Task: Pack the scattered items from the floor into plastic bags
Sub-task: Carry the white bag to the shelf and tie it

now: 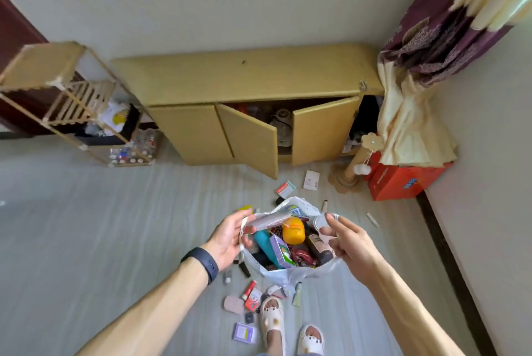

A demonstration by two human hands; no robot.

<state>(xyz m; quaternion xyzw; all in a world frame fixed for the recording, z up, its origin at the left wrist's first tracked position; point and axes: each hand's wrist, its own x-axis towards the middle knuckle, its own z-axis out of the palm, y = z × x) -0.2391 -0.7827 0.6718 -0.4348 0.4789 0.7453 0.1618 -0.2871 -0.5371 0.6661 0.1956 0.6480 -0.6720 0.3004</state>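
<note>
our left hand point(230, 240) and right hand point(347, 243) pinch the crinkly plastic bag point(288, 273) rim, round orange jar point(293, 231) inside.

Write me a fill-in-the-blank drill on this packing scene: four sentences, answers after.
1. The left hand and the right hand hold the plastic bag ____ at its rim.
2. The orange container lies ____ the bag.
3. The dark wristband sits on the ____ wrist.
4. The pink pouch lies on the ____.
Missing words: open; inside; left; floor.
</note>
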